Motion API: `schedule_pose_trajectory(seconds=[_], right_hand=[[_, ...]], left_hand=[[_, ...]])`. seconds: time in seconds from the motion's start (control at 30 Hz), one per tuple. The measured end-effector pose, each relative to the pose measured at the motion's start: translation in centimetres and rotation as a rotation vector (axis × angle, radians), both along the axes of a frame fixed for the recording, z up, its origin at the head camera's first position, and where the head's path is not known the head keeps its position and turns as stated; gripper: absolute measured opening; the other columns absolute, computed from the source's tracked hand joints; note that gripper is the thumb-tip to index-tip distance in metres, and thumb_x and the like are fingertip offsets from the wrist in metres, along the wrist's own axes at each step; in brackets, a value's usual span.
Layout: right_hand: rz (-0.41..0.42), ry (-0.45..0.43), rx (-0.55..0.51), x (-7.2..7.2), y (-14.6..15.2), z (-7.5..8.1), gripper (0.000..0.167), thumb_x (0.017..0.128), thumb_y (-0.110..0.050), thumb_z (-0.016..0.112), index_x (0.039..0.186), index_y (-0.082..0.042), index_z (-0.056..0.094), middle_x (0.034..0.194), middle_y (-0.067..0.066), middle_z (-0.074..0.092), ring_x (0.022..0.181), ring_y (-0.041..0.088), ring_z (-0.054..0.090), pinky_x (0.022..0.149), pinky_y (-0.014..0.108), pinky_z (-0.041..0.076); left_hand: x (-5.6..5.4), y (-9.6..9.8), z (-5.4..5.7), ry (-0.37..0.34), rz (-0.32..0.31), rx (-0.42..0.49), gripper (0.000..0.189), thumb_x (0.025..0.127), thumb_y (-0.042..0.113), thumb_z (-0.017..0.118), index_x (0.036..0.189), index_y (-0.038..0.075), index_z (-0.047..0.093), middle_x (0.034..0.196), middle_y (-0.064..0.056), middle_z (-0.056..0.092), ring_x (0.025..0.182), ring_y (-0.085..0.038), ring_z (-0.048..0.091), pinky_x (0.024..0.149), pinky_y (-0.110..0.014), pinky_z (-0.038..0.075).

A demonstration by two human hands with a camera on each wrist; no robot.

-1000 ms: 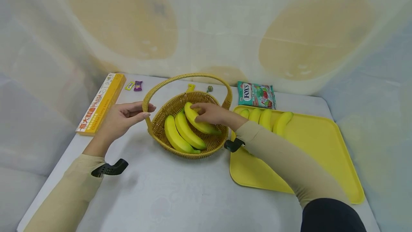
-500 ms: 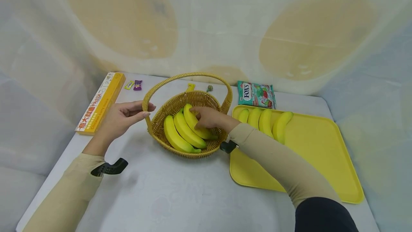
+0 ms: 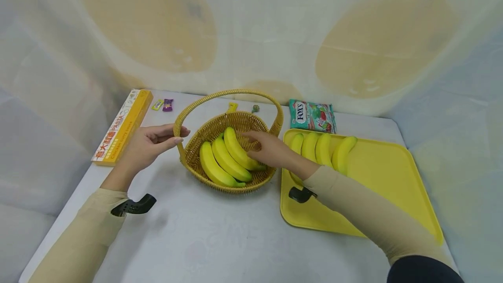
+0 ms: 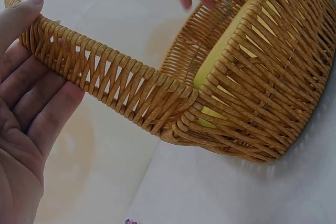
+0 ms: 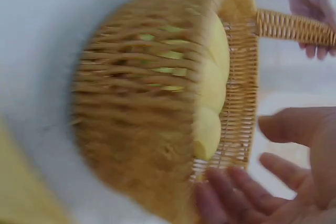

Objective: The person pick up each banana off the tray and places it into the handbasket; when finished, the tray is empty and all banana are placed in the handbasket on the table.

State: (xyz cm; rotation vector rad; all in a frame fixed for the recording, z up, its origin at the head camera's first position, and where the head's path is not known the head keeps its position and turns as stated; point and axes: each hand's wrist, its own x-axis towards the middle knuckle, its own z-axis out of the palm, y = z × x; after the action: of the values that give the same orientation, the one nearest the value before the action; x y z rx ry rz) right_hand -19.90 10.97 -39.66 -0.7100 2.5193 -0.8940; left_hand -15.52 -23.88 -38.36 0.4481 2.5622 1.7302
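Observation:
A woven basket [image 3: 235, 190] with a tall handle [image 3: 229, 94] stands on the white table, and three yellow bananas [image 3: 215, 168] lie side by side in it. My left hand [image 3: 147, 146] holds the handle's left side; in the left wrist view, thumb and fingers of that hand [image 4: 29, 108] lie on opposite faces of the woven strip. Over the basket's right part is my right hand [image 3: 275, 150], its fingers just right of the rightmost banana [image 3: 236, 148]. The right wrist view shows this hand [image 5: 299, 166] with spread, loosely bent fingers and nothing between them, near the basket's rim.
To the right lies a yellow tray [image 3: 387, 187] with several bananas [image 3: 342, 154], partly behind my right forearm. A FOX'S candy bag [image 3: 313, 116] lies behind it. On the left are a pasta box [image 3: 123, 125] and small wrapped candies [image 3: 167, 105]. Other small items sit behind the basket.
My right hand first touched and pressed the rightmost banana, which shifted slightly within the basket. It has since drawn back to the right, off that banana. My left hand has stayed on the handle.

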Motion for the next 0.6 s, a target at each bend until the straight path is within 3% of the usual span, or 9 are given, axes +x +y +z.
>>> schedule_pose_trajectory(seconds=[0.13, 0.27, 0.47, 0.6], right_hand=[[-0.025, 0.107, -0.098, 2.2, 3.2, 0.2, 0.050, 0.099, -0.018, 0.064, 0.148, -0.015, 0.053, 0.139, 0.006, 0.059, 0.116, 0.029, 0.061, 0.091, 0.044, 0.055], [-0.084, 0.125, -0.149, 3.8, 7.1, 0.1, 0.046, 0.100, -0.015, 0.064, 0.146, -0.014, 0.055, 0.139, 0.007, 0.057, 0.116, 0.031, 0.060, 0.094, 0.050, 0.055], [-0.259, 0.146, -0.067, 4.0, 13.5, -1.7, 0.049, 0.102, -0.015, 0.063, 0.149, -0.009, 0.051, 0.141, 0.019, 0.054, 0.119, 0.038, 0.058, 0.096, 0.056, 0.052], [-0.415, 0.179, 0.035, 3.6, 17.1, -3.0, 0.054, 0.101, -0.018, 0.064, 0.150, -0.003, 0.047, 0.142, 0.030, 0.046, 0.124, 0.048, 0.049, 0.098, 0.063, 0.047]], left_hand=[[0.0, -0.1, 0.0, 0.013, -0.005, 0.015, 0.028, 0.097, 0.017, 0.071, 0.122, 0.005, 0.073, 0.117, -0.005, 0.075, 0.109, -0.014, 0.071, 0.093, -0.020, 0.054], [0.0, -0.1, -0.1, 0.016, 0.001, 0.014, 0.028, 0.097, 0.016, 0.072, 0.122, 0.004, 0.073, 0.117, -0.005, 0.075, 0.109, -0.013, 0.071, 0.092, -0.019, 0.054], [-0.2, -0.2, -0.3, 0.008, 0.003, -0.003, 0.029, 0.097, 0.017, 0.072, 0.124, 0.006, 0.072, 0.118, -0.003, 0.074, 0.108, -0.008, 0.070, 0.092, -0.018, 0.053], [-0.1, -0.2, -0.3, 0.007, 0.004, 0.000, 0.028, 0.097, 0.018, 0.072, 0.123, 0.006, 0.073, 0.118, -0.003, 0.075, 0.110, -0.014, 0.070, 0.093, -0.018, 0.053]])
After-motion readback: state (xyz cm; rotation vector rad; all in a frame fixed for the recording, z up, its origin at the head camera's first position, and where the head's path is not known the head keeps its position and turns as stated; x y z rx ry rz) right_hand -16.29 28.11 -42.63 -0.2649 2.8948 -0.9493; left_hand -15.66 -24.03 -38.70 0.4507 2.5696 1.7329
